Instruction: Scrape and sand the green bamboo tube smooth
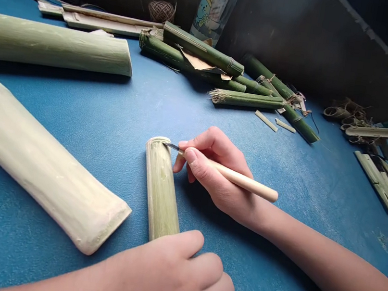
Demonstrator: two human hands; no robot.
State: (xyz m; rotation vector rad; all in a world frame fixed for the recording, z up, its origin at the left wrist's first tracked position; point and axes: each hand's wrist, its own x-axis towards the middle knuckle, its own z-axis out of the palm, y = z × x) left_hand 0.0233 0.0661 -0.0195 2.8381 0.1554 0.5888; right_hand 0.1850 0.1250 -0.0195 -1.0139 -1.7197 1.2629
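A blue surface (295,175) spreads under and around both hands. Beyond the left hand, at the far left, lies a thick pale bamboo culm (56,44), cut off by the edge of view; nearer, just left of that hand, rests a broad scraped bamboo section (42,161). Green bamboo stalks (197,46) are heaped well beyond the right hand.

The narrow bamboo slat (164,185) lies between the hands, its near end hidden by the left hand (188,281), which appears curled down around it, and its far end just left of the right hand's fingertips. It should be light and stiff, hardly bending under pressure, but its scraped face may be slick and its edges sharp, and the grain could split near the rim. The best hold is low on the near end, pressed to the surface, clear of the blade's path.

The right hand (217,173) grips a slim carving knife (242,178) like a pencil, fingers close to the metal. Its wooden handle looks light and smooth; the small dark blade (172,146) meets the slat's far end.
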